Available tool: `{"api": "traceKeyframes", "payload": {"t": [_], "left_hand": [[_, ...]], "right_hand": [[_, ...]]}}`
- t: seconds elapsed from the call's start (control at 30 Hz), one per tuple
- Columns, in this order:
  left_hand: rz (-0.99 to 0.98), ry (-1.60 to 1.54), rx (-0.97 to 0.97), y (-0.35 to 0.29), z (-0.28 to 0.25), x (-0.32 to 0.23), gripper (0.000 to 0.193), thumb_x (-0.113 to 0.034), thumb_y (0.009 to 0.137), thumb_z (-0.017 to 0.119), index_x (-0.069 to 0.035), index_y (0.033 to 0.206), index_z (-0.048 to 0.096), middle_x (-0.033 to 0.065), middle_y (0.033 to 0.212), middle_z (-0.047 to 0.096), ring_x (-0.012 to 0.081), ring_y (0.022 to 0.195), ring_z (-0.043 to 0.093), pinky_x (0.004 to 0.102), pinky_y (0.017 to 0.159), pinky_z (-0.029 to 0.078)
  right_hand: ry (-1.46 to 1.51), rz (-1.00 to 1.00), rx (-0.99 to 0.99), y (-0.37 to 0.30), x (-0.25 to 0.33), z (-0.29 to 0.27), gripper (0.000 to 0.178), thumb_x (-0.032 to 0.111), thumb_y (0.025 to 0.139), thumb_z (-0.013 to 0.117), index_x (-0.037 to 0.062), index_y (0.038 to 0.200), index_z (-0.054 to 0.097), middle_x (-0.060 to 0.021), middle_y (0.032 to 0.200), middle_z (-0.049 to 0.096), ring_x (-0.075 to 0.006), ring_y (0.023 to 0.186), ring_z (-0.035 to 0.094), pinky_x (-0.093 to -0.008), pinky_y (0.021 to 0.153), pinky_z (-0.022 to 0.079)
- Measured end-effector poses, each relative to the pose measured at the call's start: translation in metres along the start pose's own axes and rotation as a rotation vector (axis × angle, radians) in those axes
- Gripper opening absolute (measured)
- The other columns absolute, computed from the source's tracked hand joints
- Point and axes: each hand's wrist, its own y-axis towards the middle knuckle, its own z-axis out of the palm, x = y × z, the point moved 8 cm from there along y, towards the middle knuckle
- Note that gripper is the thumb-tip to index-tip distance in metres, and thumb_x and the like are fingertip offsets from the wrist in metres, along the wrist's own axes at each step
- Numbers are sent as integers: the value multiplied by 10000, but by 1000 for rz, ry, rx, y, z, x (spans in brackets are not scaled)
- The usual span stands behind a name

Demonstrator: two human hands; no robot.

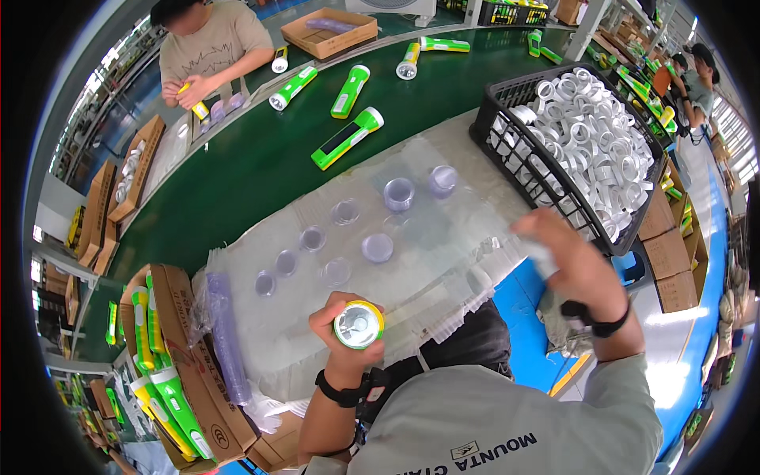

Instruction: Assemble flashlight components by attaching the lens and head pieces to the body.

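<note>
A flashlight (359,326) with a yellow-green rim is gripped in my left hand (348,360), its clear lens and silver reflector facing up. The fingers wrap round its head, and its body is mostly hidden. My right hand (558,241), blurred by motion, is beside the near corner of the black crate (546,176). A white ring (541,260), smeared in the picture, shows between its fingers and thumb. Many white rings (582,131) fill the crate. Several clear plastic lens cups (378,248) stand spread over the plastic-covered worktop (431,257) in front of me.
Green and yellow flashlights (348,138) lie on the green conveyor belt (237,178) beyond the worktop. At my left, a cardboard box (186,332) holds more flashlights, beside a stack of nested clear cups (226,336). Across the belt, a person (214,55) handles a yellow flashlight.
</note>
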Motion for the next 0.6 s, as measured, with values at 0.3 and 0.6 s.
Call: {"api": "traceKeyframes", "payload": {"t": [0.3,0.6], "left_hand": [[-5,24,-15,-4,6,3,758,-459,720,761,-124,1201,281,150,922,509,219,747,613,307,625,510],[87,142,29,10,13,-13,977,-148,609,850,-99,1318,180,127,906,537,199,745,575,309,660,480]], "right_hand": [[-264,10,-34,31,-34,143,516,141,770,655,80,1247,469,-166,1229,459,-339,1111,464,-425,935,381],[159,59,31,40,-6,99,760,80,722,714,20,1373,326,-185,1198,506,-373,1099,471,-419,924,409]]}}
